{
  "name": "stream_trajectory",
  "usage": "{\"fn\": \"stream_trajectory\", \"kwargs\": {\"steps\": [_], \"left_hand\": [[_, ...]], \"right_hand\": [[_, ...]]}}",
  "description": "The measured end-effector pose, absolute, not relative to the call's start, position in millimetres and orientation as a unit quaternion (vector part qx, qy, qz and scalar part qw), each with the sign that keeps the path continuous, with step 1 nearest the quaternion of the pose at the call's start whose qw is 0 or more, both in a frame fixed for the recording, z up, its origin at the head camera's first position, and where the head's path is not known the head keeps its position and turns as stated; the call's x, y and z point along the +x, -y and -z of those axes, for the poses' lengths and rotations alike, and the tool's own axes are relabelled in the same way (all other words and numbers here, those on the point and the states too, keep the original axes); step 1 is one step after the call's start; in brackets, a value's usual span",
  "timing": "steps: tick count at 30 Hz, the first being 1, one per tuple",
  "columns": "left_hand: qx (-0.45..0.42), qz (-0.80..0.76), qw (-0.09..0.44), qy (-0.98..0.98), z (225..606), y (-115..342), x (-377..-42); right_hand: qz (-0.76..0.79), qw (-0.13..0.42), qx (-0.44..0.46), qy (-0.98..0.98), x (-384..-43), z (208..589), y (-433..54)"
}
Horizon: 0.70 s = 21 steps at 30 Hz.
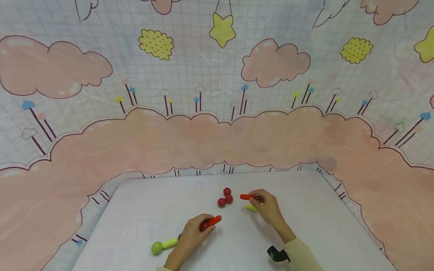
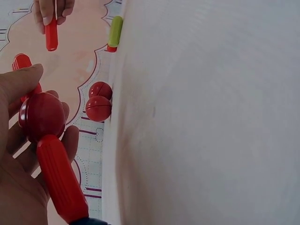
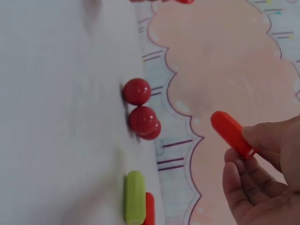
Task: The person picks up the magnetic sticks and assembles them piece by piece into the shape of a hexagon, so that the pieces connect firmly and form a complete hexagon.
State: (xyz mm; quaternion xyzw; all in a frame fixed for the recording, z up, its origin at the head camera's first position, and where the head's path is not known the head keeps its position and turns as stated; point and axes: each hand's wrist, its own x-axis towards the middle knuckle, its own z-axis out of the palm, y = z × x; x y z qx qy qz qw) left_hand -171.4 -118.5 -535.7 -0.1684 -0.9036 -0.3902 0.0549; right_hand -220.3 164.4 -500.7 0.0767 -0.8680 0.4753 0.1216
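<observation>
In the head view my left hand (image 1: pixel 191 233) grips a toy rod-and-ball chain. The left wrist view shows its red ball (image 2: pixel 44 117) between two red rods, the lower red rod (image 2: pixel 62 178) leading to a dark blue end (image 2: pixel 89 221). Past the hand, a lime green rod (image 1: pixel 170 243) with a green ball (image 1: pixel 157 248) sticks out to the left. My right hand (image 1: pixel 269 209) pinches a loose red rod (image 3: pixel 229 133) between thumb and fingers, raised above the table. The two held red rods are apart.
Several loose red balls (image 1: pixel 222 202) sit together on the white table (image 1: pixel 142 203), between and beyond the hands. Beneath the right hand lies a lime green rod (image 3: pixel 135 197) beside another red rod (image 3: pixel 149 208). A dark object (image 1: pixel 278 254) is by the right sleeve.
</observation>
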Motion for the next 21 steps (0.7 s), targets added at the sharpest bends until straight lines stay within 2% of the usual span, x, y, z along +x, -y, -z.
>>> {"fn": "stream_trajectory", "kwargs": {"steps": [16, 21], "left_hand": [[-0.16, 0.387, 0.053, 0.907, 535.7, 117.3, -172.7], [-0.159, 0.387, 0.052, 0.907, 535.6, 117.2, -172.4]], "right_hand": [[-0.487, 0.125, 0.129, 0.854, -200.0, 484.6, -145.2], [-0.49, 0.11, 0.133, 0.854, -195.8, 483.5, -140.9]]}}
